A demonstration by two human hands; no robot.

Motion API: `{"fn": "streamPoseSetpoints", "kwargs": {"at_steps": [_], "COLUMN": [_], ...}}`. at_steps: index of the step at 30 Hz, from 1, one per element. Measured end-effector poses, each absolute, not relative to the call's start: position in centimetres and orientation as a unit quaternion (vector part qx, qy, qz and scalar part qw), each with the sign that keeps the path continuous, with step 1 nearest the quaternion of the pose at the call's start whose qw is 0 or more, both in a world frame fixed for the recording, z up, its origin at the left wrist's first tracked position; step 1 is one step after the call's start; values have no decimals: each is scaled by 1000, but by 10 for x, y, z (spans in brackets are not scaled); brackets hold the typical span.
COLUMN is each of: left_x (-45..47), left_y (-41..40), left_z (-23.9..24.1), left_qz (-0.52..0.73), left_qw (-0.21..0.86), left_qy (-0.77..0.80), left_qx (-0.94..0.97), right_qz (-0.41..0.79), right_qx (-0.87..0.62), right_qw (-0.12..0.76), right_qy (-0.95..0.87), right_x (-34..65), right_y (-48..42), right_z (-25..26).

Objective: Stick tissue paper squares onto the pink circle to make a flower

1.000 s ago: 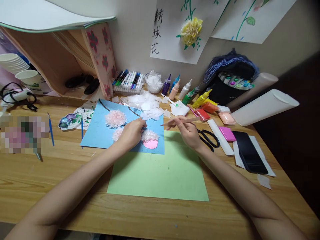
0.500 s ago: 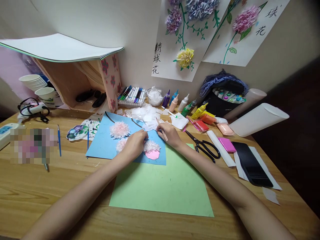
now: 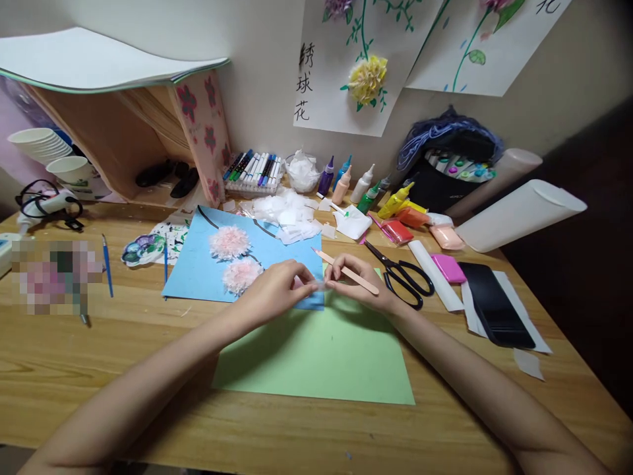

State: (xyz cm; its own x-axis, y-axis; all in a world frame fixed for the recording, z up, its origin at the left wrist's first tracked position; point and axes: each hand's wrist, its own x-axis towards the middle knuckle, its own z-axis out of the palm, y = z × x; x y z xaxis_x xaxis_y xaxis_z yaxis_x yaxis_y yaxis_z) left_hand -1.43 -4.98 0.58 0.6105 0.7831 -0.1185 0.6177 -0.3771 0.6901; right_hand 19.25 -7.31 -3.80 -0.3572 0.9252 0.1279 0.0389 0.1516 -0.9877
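Note:
My left hand [image 3: 283, 289] hovers over the right part of the blue paper [image 3: 190, 274], thumb and fingers pinched on a small thin whitish piece of paper [image 3: 320, 285]. Facing it, my right hand [image 3: 363, 282] touches the same piece with its fingertips. A flat wooden craft stick [image 3: 357, 278], pink at its tip, is also held in my right hand. Two pale pink fluffy paper flowers [image 3: 229, 242] show on the blue sheet; my left hand covers most of the pink patch beside them. Under both hands lies green paper [image 3: 316, 366].
White paper squares [image 3: 284, 212] are heaped behind the blue sheet. Paint bottles [image 3: 341, 186] and markers [image 3: 254, 170] line the wall. At right are black scissors [image 3: 408, 280], a pink clay pack [image 3: 449, 268] and a phone [image 3: 497, 307]. Brushes [image 3: 107, 267] lie at left.
Both hands have come back from the pile of white paper squares, toward me, with a small piece between them. The craft stick moved along with my right hand. The camera view has shifted.

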Motion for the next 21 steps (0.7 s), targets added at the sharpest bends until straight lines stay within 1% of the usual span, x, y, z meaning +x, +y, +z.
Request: {"fn": "streamPoseSetpoints", "kwargs": {"at_steps": [4,7,9,11,13,16,21], "left_x": [-10,-7,-6,-5,-4,-4,-5], "left_y": [-54,-57,-58,-59,-60,-59,-57], "left_z": [0,-2,-4,-6,-8,-11,-10], "left_qz": [74,42,37,41,44,42,36], "left_qw": [339,293,259,231,213,189,168], "left_qy": [456,475,485,492,496,499,511], "left_qx": [820,829,834,838,841,844,842], "right_qz": [521,509,495,482,464,404,331], "right_qx": [-402,-391,-377,-378,-390,-396,-366], "right_qw": [434,494,516,504,473,433,407], "right_qy": [-616,-586,-589,-609,-640,-702,-769], "right_x": [194,198,201,203,202,199,194], "right_y": [-77,-80,-83,-86,-89,-91,-90], "right_z": [-47,-52,-54,-55,-55,-55,-55]}}
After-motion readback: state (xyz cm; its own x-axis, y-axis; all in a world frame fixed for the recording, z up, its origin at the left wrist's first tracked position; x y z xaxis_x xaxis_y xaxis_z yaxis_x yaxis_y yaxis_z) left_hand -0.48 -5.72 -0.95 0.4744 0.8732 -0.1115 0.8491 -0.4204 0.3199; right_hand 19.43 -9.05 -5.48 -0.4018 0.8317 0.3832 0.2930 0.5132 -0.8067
